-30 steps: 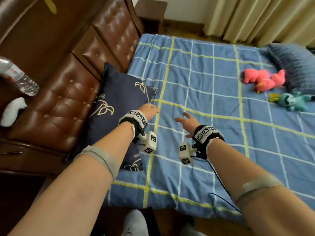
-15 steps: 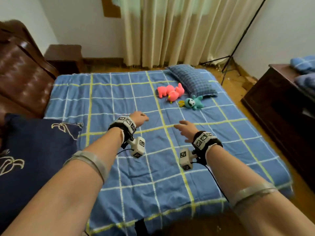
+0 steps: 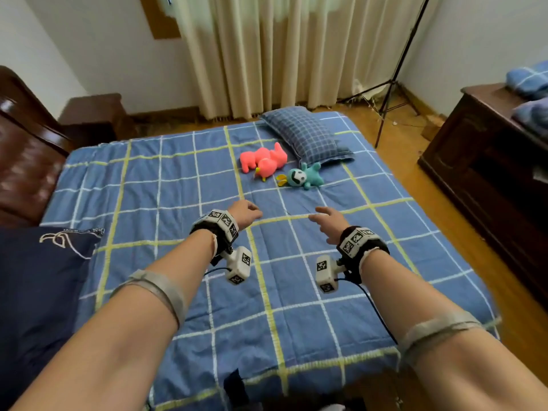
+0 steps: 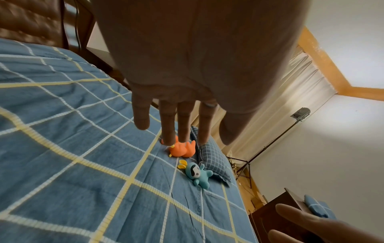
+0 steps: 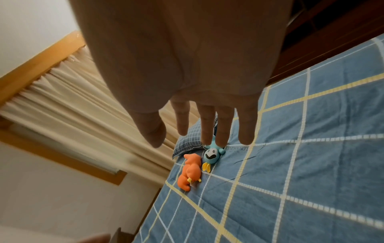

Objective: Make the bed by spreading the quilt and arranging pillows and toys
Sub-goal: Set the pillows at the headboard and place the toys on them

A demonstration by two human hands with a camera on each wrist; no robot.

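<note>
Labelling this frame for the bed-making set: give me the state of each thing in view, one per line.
Blue checked quilt: spread flat over the bed.
Blue plaid pillow: lying flat at the far edge.
Navy embroidered cushion: at the near left edge.
Pink plush toy: lying on the quilt.
Teal plush toy: lying face up.
Left hand: empty, above the quilt.
Right hand: empty, fingers extended.

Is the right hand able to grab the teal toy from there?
Probably yes. The right hand is open and empty, and only bare quilt lies between it and the teal toy; it would need a forward stretch.
</note>
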